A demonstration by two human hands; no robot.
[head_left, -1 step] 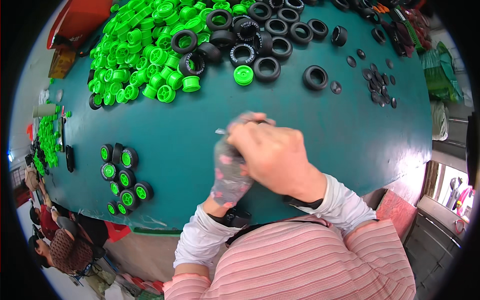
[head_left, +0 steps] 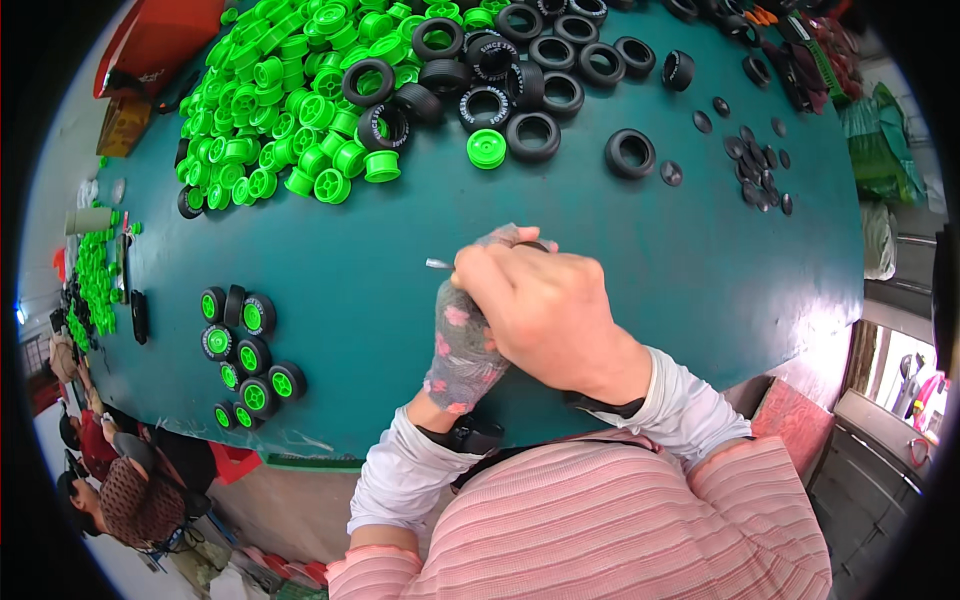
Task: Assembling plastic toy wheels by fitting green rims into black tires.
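My right hand [head_left: 545, 310] is bare and closed in a fist, lying over my left hand. A slim tool with a shiny metal tip [head_left: 437, 264] pokes out to the left of the right fist; its handle is hidden. My left hand [head_left: 466, 340] wears a grey glove with pink flowers, fingertips bare, and is curled beneath the right. Between the hands shows a dark curved edge [head_left: 544, 244] that looks like a tyre; most of it is covered. Beyond them lie a green wheel rim [head_left: 486, 150] and a loose black tyre [head_left: 630, 154].
A heap of green rims [head_left: 300, 110] fills the far left of the green table [head_left: 680, 300], with black tyres [head_left: 550, 55] beside it. Small black discs [head_left: 755, 170] lie far right. Assembled wheels [head_left: 256, 395] sit at near left. Other people [head_left: 140, 490] are at the left.
My left hand has shifted very slightly and looks sharper. A little more of the metal tip shows at the left of my right fist.
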